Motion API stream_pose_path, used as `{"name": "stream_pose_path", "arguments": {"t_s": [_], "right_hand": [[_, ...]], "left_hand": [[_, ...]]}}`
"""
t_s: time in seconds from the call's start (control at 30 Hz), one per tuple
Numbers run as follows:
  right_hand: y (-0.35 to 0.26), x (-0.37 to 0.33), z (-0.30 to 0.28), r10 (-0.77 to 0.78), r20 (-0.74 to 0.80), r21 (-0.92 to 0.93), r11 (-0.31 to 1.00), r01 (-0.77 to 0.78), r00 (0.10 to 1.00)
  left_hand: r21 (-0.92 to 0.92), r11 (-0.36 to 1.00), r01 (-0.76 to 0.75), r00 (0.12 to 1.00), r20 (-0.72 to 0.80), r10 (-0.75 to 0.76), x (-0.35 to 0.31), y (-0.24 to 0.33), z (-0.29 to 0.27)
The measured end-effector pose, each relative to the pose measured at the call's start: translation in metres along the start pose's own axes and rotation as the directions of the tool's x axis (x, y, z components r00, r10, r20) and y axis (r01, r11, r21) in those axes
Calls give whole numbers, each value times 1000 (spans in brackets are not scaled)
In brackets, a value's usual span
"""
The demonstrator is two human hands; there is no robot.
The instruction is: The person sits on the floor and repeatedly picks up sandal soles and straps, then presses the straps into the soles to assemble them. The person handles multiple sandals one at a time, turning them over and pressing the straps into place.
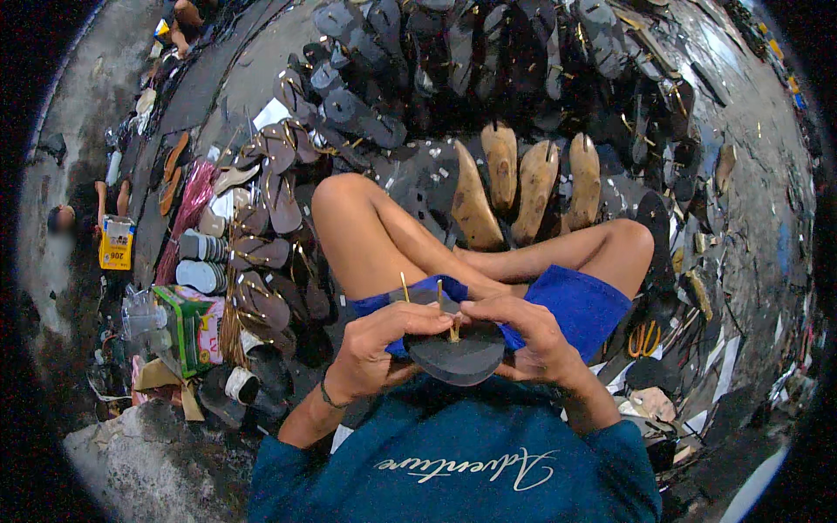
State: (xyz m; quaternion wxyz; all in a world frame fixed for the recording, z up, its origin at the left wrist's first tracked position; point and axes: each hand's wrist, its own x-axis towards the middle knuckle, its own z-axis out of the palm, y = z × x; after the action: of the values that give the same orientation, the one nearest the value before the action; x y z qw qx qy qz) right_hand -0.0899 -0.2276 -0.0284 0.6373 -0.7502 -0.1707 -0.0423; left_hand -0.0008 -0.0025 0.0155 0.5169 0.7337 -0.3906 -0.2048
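A dark sandal [457, 359] is held in front of my body between both hands, its rounded end toward me. Thin gold straps [404, 288] stick up from its far part, and a gold piece shows near the middle between my thumbs. My left hand [370, 344] grips the left side, thumb on top and fingers curled below. On the opposite side, my right hand [534, 338] clasps the sandal with its thumb close to the gold piece. The fingers under the sole are mostly hidden.
Beyond my crossed legs, several wooden shoe lasts [535, 187] lie on the floor. Rows of dark sandals [362, 113] spread at the back and left. A green and pink box [187, 327], a pink bundle of strands [187, 209] and a yellow box [117, 244] sit left. Orange-handled scissors [645, 338] lie right.
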Motion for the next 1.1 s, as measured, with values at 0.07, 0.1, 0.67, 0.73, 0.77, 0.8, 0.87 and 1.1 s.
{"name": "stream_pose_path", "arguments": {"t_s": [0.07,0.1,0.67,0.73,0.77,0.8,0.87,1.1], "right_hand": [[1,0,2,-21,36,-23,999,22,999],[0,0,1,-35,55,-41,998,38,998],[133,71,-36,240,-514,-149,920,-362,824],[215,75,-36,233,-700,-350,712,-609,675],[253,75,-35,226,-726,-437,577,-690,649],[274,77,-32,184,-715,-497,544,-676,674],[293,72,-27,113,-684,-612,449,-651,721],[144,43,-51,696,-336,568,687,-453,634]], "left_hand": [[-22,1000,11,1000,-8,-11,-7,0,1],[-33,999,14,1000,-11,-15,-9,0,1],[32,944,328,805,-532,-262,17,-1,12],[-375,847,377,801,-327,-501,1,-42,28],[-750,555,360,750,-121,-650,-9,-61,45],[-731,556,395,806,-14,-592,-14,-83,56],[-775,483,407,854,136,-502,-13,-95,68],[-881,440,173,875,-68,-480,13,-94,64]]}}
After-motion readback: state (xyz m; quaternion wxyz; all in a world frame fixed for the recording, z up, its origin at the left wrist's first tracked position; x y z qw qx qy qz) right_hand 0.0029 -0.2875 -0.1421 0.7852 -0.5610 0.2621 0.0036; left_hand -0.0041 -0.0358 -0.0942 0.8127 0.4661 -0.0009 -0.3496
